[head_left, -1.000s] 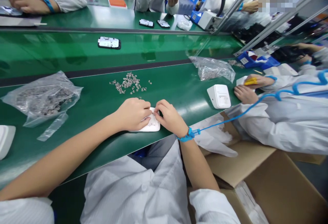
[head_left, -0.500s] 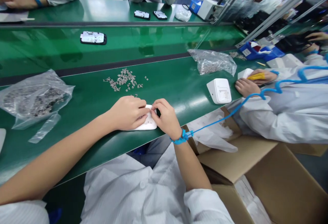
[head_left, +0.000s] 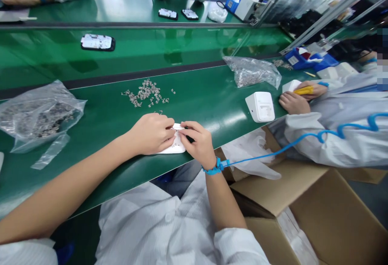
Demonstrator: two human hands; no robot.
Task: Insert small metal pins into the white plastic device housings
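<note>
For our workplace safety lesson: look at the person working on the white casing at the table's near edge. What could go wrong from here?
1. The white casing lies close to the table edge under the left hand and right hand; a slip might push it off.
2. The loose metal clips lie scattered nearby; a sweeping forearm could scatter them further.
3. The blue wrist cord stretches towards the neighbouring person's sleeve and may snag.

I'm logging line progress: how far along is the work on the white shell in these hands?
Done: one white unit sits aside on the bench. In hand: left hand and right hand press on the white shell. Left: a pile of metal clips remains loose, plus two bags.
</note>
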